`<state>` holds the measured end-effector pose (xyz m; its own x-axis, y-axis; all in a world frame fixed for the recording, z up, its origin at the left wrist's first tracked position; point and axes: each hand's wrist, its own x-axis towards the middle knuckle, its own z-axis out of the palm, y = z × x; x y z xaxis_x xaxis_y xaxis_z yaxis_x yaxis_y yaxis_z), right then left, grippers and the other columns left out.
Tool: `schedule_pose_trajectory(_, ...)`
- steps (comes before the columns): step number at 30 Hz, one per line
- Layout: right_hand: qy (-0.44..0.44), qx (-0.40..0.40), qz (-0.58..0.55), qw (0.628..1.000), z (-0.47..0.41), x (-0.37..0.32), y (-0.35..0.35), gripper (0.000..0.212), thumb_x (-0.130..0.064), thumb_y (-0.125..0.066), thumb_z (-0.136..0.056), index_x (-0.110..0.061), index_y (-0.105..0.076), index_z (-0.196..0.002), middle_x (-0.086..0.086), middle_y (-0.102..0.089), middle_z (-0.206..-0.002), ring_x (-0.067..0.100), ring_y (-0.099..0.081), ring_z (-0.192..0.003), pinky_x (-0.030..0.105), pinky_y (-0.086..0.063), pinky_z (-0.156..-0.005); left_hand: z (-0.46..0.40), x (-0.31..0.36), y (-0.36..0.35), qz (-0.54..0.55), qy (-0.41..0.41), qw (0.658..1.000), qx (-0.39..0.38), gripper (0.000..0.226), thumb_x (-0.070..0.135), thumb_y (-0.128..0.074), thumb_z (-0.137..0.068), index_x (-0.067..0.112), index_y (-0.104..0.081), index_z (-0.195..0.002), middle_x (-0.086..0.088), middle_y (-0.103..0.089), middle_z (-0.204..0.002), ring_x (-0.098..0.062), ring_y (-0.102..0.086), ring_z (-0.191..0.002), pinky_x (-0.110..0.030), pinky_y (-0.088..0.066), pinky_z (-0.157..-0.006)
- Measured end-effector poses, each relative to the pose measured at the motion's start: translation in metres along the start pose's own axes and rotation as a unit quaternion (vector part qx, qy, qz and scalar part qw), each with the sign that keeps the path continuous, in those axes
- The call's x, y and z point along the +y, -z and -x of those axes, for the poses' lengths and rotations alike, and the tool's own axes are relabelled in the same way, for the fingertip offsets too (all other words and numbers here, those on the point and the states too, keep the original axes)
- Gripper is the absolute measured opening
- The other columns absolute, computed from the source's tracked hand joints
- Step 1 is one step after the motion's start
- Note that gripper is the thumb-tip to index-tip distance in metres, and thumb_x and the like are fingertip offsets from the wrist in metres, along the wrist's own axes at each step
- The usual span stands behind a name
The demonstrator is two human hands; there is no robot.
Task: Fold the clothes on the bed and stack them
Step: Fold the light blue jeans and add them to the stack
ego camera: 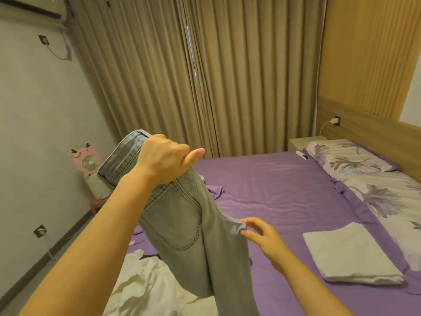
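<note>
A pair of light grey-blue jeans (182,226) hangs in the air over the near left of the purple bed (284,201). My left hand (163,159) grips the waistband up high, thumb sticking out to the right. My right hand (262,236) pinches the crotch edge of the jeans lower down, at mid height. A rumpled white garment (145,286) lies on the bed under the jeans. A folded white garment (350,254) lies flat on the right side of the bed.
Floral pillows (355,160) line the headboard side at the right. A small white object (302,155) sits by the pillow. Beige curtains (205,76) hang behind the bed. A pink fan (87,163) stands on a small table at the left wall.
</note>
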<state>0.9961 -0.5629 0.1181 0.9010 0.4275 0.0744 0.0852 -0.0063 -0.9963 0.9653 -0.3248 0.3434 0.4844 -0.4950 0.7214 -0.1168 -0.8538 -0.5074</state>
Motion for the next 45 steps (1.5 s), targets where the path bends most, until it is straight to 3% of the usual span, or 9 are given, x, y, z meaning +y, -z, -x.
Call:
schedule_pose_trajectory(4, 0.015, 0.081, -0.139, 0.987, 0.002, -0.037, 0.016, 0.012, -0.006, -0.055, -0.092, -0.016, -0.055, -0.099, 0.007, -0.063, -0.098, 0.014, -0.062, -0.083, 0.019, -0.053, -0.07, 0.012, -0.009, 0.013, 0.017, 0.016, 1.0, 0.005, 0.075, 0.053, -0.02, -0.101, 0.014, -0.038, -0.038, -0.001, -0.035, -0.032, -0.02, -0.022, -0.032, -0.019, -0.008, -0.047)
schedule_pose_trajectory(8, 0.088, 0.131, -0.037, 0.987, 0.01, -0.074, 0.048, 0.011, -0.016, -0.052, -0.096, -0.025, -0.053, -0.101, -0.003, -0.061, -0.104, 0.011, -0.06, -0.091, 0.03, -0.048, -0.083, 0.003, 0.004, 0.023, 0.052, 0.039, 0.998, -0.01, 0.076, 0.06, -0.021, -0.098, 0.014, -0.036, -0.039, 0.0, -0.034, -0.031, -0.021, -0.023, -0.03, -0.016, -0.011, -0.045)
schedule_pose_trajectory(13, 0.141, 0.183, 0.022, 0.973, 0.033, -0.098, 0.106, 0.017, -0.012, -0.047, -0.097, -0.026, -0.054, -0.103, -0.011, -0.06, -0.103, -0.004, -0.057, -0.092, 0.017, -0.044, -0.078, -0.031, 0.049, 0.037, 0.08, 0.04, 0.992, -0.088, 0.079, 0.083, -0.019, -0.081, 0.016, -0.034, -0.043, 0.005, -0.027, -0.034, -0.015, -0.021, -0.033, -0.022, -0.021, -0.041)
schedule_pose_trajectory(19, 0.122, 0.18, 0.053, 0.975, 0.086, -0.1, 0.206, 0.023, -0.008, -0.046, -0.097, -0.025, -0.06, -0.102, -0.009, -0.063, -0.1, -0.008, -0.059, -0.085, 0.006, -0.045, -0.073, -0.071, 0.139, 0.041, 0.099, 0.026, 0.978, -0.181, 0.09, 0.1, -0.004, -0.051, 0.017, -0.038, -0.054, 0.008, -0.023, -0.04, -0.012, -0.022, -0.04, -0.027, -0.021, -0.044)
schedule_pose_trajectory(24, 0.044, 0.156, 0.06, 0.985, 0.115, -0.069, 0.27, 0.022, -0.009, -0.049, -0.095, -0.025, -0.064, -0.097, -0.014, -0.068, -0.093, -0.003, -0.061, -0.086, 0.017, -0.046, -0.076, -0.072, 0.224, 0.02, 0.127, 0.05, 0.95, -0.281, 0.088, 0.1, -0.01, -0.045, 0.017, -0.036, -0.058, 0.005, -0.031, -0.047, -0.013, -0.029, -0.046, -0.029, -0.024, -0.048)
schedule_pose_trajectory(31, -0.092, 0.018, 0.135, 0.986, 0.126, 0.031, 0.268, 0.015, -0.018, -0.05, -0.096, -0.027, -0.061, -0.1, -0.007, -0.064, -0.097, 0.003, -0.058, -0.087, 0.013, -0.043, -0.074, 0.025, 0.304, -0.021, 0.171, 0.111, 0.858, -0.472, 0.083, 0.098, -0.016, -0.054, 0.019, -0.039, -0.058, 0.003, -0.039, -0.052, -0.015, -0.037, -0.05, -0.03, -0.028, -0.049)
schedule_pose_trajectory(34, -0.145, -0.038, 0.169, 0.974, 0.128, 0.082, 0.245, 0.017, -0.02, -0.051, -0.096, -0.027, -0.059, -0.109, -0.007, -0.06, -0.112, 0.007, -0.055, -0.101, 0.017, -0.041, -0.082, 0.089, 0.326, -0.02, 0.187, 0.158, 0.807, -0.537, 0.086, 0.099, -0.019, -0.051, 0.017, -0.044, -0.058, 0.005, -0.044, -0.053, -0.013, -0.046, -0.053, -0.029, -0.032, -0.05)
schedule_pose_trajectory(39, -0.203, -0.125, 0.224, 0.945, 0.14, 0.145, 0.191, 0.026, -0.023, -0.048, -0.098, -0.015, -0.054, -0.123, -0.004, -0.054, -0.112, 0.011, -0.05, -0.106, 0.02, -0.035, -0.084, 0.187, 0.344, -0.006, 0.198, 0.192, 0.724, -0.632, 0.086, 0.099, -0.007, -0.041, 0.019, -0.032, -0.059, 0.005, -0.036, -0.05, -0.009, -0.033, -0.047, -0.027, -0.022, -0.046)
schedule_pose_trajectory(45, -0.245, -0.309, 0.346, 0.851, 0.167, 0.2, 0.159, 0.016, -0.035, -0.037, -0.101, -0.024, -0.046, -0.109, -0.003, -0.057, -0.101, 0.016, -0.056, -0.092, 0.024, -0.041, -0.075, 0.27, 0.34, 0.007, 0.293, 0.236, 0.604, -0.702, 0.091, 0.105, -0.017, -0.038, 0.018, -0.033, -0.062, 0.005, -0.035, -0.054, -0.011, -0.034, -0.051, -0.028, -0.024, -0.05)
